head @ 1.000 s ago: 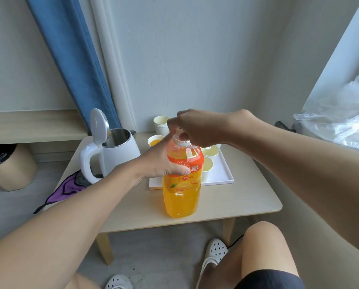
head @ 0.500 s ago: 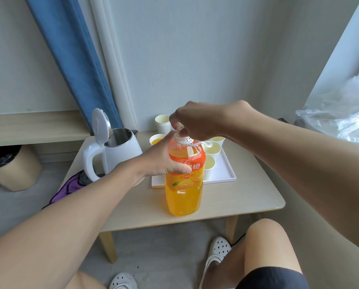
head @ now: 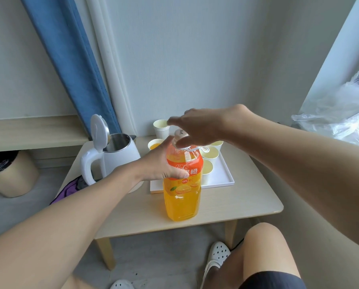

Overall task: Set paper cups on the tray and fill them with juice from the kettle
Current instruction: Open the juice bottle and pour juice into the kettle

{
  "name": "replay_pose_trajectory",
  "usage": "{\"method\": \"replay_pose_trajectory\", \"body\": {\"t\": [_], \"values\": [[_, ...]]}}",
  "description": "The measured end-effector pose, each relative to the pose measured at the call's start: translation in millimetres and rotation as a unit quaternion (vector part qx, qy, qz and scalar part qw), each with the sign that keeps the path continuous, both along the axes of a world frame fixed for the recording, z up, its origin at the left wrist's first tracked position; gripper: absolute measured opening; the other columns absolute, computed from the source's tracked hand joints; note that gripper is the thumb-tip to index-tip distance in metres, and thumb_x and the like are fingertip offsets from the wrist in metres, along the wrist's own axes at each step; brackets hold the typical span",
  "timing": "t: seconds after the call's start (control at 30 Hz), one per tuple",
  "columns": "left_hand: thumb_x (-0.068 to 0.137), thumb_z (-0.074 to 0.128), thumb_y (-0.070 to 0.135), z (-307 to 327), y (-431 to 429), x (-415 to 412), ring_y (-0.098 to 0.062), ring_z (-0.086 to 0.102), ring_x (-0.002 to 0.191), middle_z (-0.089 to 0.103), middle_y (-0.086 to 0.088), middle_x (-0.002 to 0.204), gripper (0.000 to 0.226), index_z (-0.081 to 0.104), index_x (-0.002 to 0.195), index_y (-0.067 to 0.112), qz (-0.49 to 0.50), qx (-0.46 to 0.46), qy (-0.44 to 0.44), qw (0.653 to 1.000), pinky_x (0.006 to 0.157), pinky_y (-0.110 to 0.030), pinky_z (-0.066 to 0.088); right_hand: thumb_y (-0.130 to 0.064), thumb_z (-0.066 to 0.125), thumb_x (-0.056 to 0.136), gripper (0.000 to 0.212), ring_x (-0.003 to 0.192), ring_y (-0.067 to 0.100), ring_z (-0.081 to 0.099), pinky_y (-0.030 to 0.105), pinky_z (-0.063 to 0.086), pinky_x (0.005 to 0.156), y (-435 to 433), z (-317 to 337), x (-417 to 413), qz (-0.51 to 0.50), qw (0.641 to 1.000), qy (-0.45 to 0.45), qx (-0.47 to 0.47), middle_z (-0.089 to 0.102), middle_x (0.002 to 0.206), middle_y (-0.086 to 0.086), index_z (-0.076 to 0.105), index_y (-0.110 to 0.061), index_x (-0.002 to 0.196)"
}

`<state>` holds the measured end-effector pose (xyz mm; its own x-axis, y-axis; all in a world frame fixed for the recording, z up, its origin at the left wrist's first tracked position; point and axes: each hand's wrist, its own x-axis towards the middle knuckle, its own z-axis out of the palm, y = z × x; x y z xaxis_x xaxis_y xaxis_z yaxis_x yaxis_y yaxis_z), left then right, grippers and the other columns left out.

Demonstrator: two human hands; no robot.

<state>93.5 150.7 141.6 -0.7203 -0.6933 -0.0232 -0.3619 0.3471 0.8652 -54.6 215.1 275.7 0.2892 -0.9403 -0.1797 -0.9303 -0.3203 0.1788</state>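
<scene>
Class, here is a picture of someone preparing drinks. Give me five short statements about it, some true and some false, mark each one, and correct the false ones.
1. The left hand grips the juice bottle at its label. True.
2. The lid of the kettle is closed. False: it stands open, tipped up over the handle.
3. The bottle stands on the white tray. False: it stands on the table, in front of the tray.
4. One paper cup holds orange juice. True.
5. The stack of cups lies on its side. False: it stands upright near the wall.
</scene>
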Motion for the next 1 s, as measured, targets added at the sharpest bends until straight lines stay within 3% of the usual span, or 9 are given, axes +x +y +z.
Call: {"method": "replay_pose_trajectory", "body": {"t": [0.07,0.17,0.23,0.3,0.4,0.5,0.57,0.7,1.0], "values": [[0.074,0.095,0.018,0,-1,0,-0.009,0.061,0.125,0.058,0.014,0.139,0.101,0.033,0.152,0.036,-0.004,0.000,-0.002,1.000,0.096,-0.028,0.059,-0.049,0.047,0.099,0.048,0.098,0.032,0.062,0.045,0.053,0.084,0,0,-1,-0.026,1.000,-0.004,-0.011,0.064,0.113,0.011,0.054,-0.012,0.129],[0.075,0.094,0.018,1,-1,0,-0.011,0.061,0.127,0.058,0.011,0.141,0.103,0.029,0.152,0.040,-0.012,-0.009,-0.006,1.000,0.098,-0.032,0.059,-0.023,0.053,0.099,0.029,0.100,0.031,0.062,0.042,0.054,0.084,-4,-4,4,-0.004,1.000,-0.028,-0.005,0.065,0.113,0.011,0.060,-0.014,0.126],[0.076,0.093,0.018,2,-2,0,-0.011,0.062,0.125,0.060,0.010,0.139,0.102,0.028,0.151,0.041,-0.011,-0.008,-0.015,1.000,0.098,-0.031,0.058,-0.007,0.052,0.094,0.055,0.106,0.023,0.054,0.036,0.049,0.086,-4,2,5,0.005,0.999,-0.028,0.027,0.054,0.119,0.002,0.045,-0.026,0.144],[0.072,0.095,0.022,1,-2,0,-0.013,0.063,0.125,0.061,0.009,0.137,0.101,0.032,0.150,0.037,-0.003,-0.002,-0.013,1.000,0.099,-0.036,0.059,-0.023,0.057,0.096,0.066,0.106,0.021,0.048,0.034,0.044,0.085,-2,6,7,0.002,0.999,-0.024,0.026,0.048,0.116,0.001,0.025,-0.029,0.154],[0.069,0.096,0.023,-1,-2,0,-0.013,0.063,0.125,0.060,0.011,0.138,0.101,0.036,0.149,0.040,0.002,0.008,-0.002,1.000,0.101,-0.040,0.059,-0.049,0.049,0.098,0.049,0.101,0.031,0.059,0.039,0.050,0.085,-7,-2,10,-0.028,0.999,-0.019,-0.010,0.061,0.112,0.008,0.050,-0.018,0.137],[0.073,0.094,0.023,0,-3,0,-0.013,0.061,0.127,0.058,0.012,0.140,0.105,0.028,0.152,0.043,-0.008,0.000,-0.008,1.000,0.102,-0.038,0.058,-0.023,0.054,0.099,0.029,0.097,0.031,0.060,0.037,0.052,0.081,-9,-6,11,-0.008,0.999,-0.035,-0.013,0.062,0.110,0.011,0.061,-0.016,0.126],[0.071,0.094,0.030,1,-2,1,-0.013,0.061,0.128,0.057,0.010,0.142,0.107,0.026,0.152,0.043,-0.006,-0.004,-0.018,1.000,0.102,-0.041,0.058,-0.012,0.057,0.092,0.050,0.106,0.026,0.052,0.038,0.051,0.087,-5,-1,12,0.007,0.999,-0.043,0.017,0.057,0.120,0.009,0.048,-0.023,0.141],[0.076,0.094,0.020,3,-1,0,-0.014,0.059,0.129,0.056,0.010,0.142,0.101,0.029,0.150,0.041,-0.003,-0.004,-0.021,1.000,0.101,-0.036,0.057,-0.029,0.061,0.096,0.044,0.100,0.025,0.052,0.031,0.043,0.076,-5,-2,7,-0.005,0.999,-0.039,-0.008,0.062,0.118,0.010,0.052,-0.018,0.137],[0.075,0.095,0.016,2,-4,-1,-0.010,0.062,0.125,0.059,0.007,0.139,0.096,0.036,0.149,0.032,0.005,-0.003,-0.024,1.000,0.092,-0.025,0.060,-0.018,0.065,0.091,0.031,0.087,0.021,0.048,0.025,0.029,0.068,-9,-29,-23,-0.092,0.919,-0.337,-0.183,0.061,0.100,0.006,0.057,-0.010,0.120]]}}
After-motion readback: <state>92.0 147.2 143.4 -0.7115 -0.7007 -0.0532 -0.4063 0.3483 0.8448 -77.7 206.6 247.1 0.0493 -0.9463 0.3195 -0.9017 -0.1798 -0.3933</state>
